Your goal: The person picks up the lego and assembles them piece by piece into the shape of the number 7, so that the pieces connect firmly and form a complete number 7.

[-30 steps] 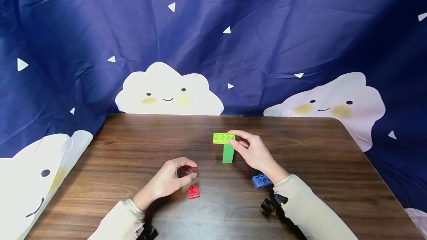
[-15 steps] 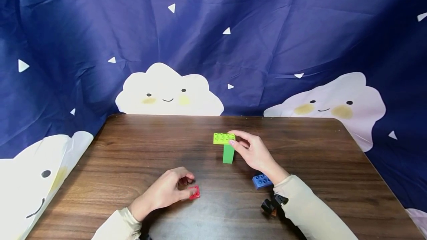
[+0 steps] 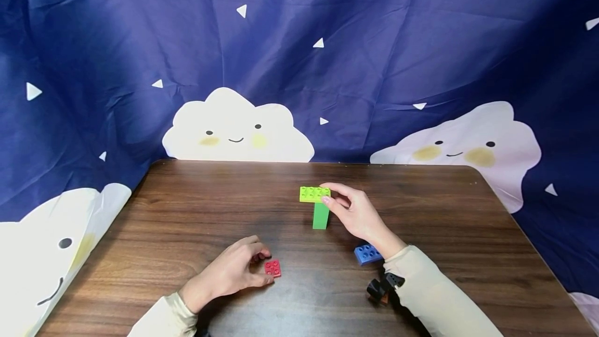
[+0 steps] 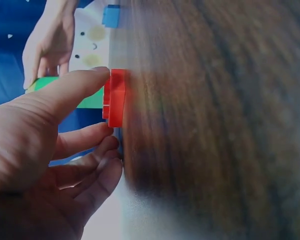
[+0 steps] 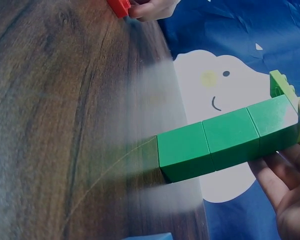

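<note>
A small red toy brick (image 3: 273, 268) with studs on top lies on the table. My left hand (image 3: 231, 269) holds it at its edges, thumb on the near side and index finger on the far side; the left wrist view shows the thumb and index fingertips at opposite ends of the red brick (image 4: 118, 97). My right hand (image 3: 356, 213) pinches the right end of a lime-green brick (image 3: 311, 194). That brick sits across the top of an upright column of green bricks (image 3: 320, 216), overhanging to the left. In the right wrist view three green blocks (image 5: 230, 139) form the column.
A blue brick (image 3: 367, 254) lies by the right wrist, partly covered by it. An orange piece (image 3: 384, 299) shows beneath the black wrist camera (image 3: 376, 290). Behind the brown wooden table (image 3: 210, 186) hangs a dark blue curtain (image 3: 290, 40) with clouds.
My left hand has come down and toward the table's near side, and its thumb and index finger now flank the red brick. The right hand stays on the lime-green brick.
</note>
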A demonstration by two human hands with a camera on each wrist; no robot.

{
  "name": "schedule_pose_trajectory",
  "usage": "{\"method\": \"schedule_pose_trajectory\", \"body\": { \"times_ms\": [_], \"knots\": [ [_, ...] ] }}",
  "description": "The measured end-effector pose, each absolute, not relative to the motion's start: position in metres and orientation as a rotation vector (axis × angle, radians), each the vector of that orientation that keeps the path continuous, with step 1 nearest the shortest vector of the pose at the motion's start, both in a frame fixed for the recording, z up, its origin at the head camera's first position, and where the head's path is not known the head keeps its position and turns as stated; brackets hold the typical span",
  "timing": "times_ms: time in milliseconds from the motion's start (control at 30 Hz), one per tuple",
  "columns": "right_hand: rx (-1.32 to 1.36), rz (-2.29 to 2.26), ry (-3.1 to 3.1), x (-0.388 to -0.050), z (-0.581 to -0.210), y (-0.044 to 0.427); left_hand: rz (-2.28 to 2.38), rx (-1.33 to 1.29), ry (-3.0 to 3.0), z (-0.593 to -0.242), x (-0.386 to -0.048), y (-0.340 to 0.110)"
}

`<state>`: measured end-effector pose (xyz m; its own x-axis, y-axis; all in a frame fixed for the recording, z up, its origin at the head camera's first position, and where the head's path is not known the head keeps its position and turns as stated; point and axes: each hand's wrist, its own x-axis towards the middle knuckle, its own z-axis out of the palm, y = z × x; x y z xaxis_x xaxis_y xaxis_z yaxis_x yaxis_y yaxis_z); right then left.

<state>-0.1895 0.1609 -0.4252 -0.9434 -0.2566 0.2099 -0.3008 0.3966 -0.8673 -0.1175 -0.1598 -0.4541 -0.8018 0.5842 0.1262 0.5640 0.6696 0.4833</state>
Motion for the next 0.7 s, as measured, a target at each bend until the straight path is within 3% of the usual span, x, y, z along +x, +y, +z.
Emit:
{"method": "schedule_pose_trajectory", "body": {
  "times_ms": [467,700],
  "knots": [
    [0.518,1.598,-2.590,-0.1901,-0.4250,0.1620,0.715,1.005,2.847,-0.4559,-0.1167,-0.1634],
    [0.519,1.608,-2.592,-0.1896,-0.4259,0.1621,0.918,0.983,2.772,-0.4588,-0.1169,-0.1669]
  ]
}}
